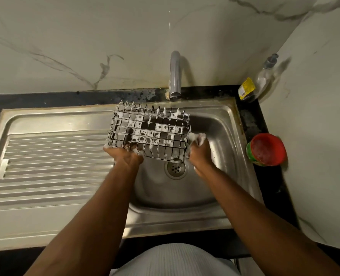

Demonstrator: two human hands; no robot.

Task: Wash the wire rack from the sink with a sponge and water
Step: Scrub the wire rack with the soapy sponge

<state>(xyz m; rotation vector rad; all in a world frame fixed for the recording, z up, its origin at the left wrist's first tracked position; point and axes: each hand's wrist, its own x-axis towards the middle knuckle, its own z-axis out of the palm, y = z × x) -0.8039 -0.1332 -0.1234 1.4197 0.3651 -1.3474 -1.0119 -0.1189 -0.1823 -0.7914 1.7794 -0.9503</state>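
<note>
Now | left hand [125, 156] grips wire rack [149, 132] (foamy) | right hand [200, 154] holds sponge [197, 137]

Bare forearms [97, 212], pale ribbed garment [173, 259] at waist

Ahead of me stands a white wall [85, 36] veined grey like marble, meeting a matching side wall [320, 120] on my right. Along their foot runs a black speckled countertop [45, 100] with a ribbed steel drainboard [51, 166], a chrome tap [175, 76], a pump bottle [265, 76] and a red-lidded tub [266, 149].
</note>
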